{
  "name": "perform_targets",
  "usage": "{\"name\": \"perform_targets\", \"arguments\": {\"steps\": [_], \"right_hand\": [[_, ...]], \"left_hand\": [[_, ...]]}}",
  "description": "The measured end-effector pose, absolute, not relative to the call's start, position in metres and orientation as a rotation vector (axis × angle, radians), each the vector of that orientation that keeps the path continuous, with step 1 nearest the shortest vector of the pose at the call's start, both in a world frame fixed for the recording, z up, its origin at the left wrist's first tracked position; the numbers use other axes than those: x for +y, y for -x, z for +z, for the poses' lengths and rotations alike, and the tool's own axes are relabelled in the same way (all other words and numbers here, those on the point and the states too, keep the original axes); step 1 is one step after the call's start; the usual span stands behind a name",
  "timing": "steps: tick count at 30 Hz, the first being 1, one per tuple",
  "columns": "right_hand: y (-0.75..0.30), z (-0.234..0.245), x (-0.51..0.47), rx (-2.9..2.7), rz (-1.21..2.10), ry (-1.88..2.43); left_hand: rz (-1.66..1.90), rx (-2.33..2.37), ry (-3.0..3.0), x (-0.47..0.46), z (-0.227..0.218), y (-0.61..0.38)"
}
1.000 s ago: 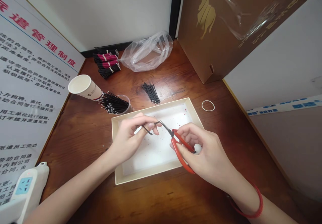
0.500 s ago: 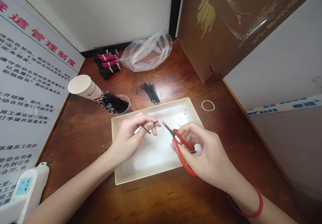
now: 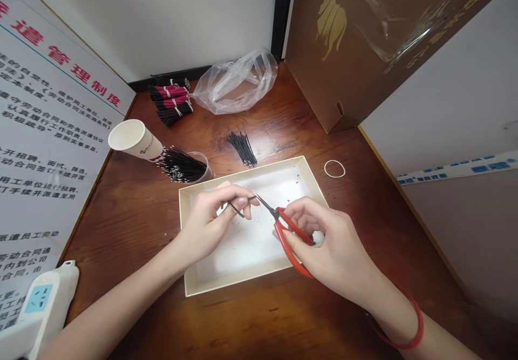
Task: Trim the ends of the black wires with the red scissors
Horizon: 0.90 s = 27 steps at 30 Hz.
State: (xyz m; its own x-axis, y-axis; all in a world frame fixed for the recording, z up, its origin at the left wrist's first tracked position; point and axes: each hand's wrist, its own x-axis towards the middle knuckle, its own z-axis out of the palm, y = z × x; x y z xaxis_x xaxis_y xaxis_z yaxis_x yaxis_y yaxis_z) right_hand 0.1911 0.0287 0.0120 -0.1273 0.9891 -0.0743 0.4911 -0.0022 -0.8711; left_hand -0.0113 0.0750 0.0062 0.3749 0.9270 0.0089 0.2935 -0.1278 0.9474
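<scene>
My left hand pinches a short thin black wire between thumb and fingers, over the shallow cream tray. My right hand grips small red-handled scissors. Their dark blade tips point left and meet the wire's free end near my left fingertips. Tiny red and dark bits lie scattered on the tray's white floor.
A loose pile of black wires lies behind the tray. A tipped paper cup and a clear cup of black wires sit at the left. Bundled red-black wires, a plastic bag, a rubber band, a cardboard box and a power strip surround them.
The scissor tips pulled slightly away from the wire half a second ago, then came back to its end. My left hand has hardly moved.
</scene>
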Motion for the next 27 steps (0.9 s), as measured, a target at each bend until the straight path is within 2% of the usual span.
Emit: {"name": "perform_targets", "arguments": {"steps": [27], "right_hand": [[-0.1926,0.0091,0.0275,-1.697,1.019,1.537]], "left_hand": [[0.808,1.087,-1.712,0.0749,0.0032,0.0139]]}}
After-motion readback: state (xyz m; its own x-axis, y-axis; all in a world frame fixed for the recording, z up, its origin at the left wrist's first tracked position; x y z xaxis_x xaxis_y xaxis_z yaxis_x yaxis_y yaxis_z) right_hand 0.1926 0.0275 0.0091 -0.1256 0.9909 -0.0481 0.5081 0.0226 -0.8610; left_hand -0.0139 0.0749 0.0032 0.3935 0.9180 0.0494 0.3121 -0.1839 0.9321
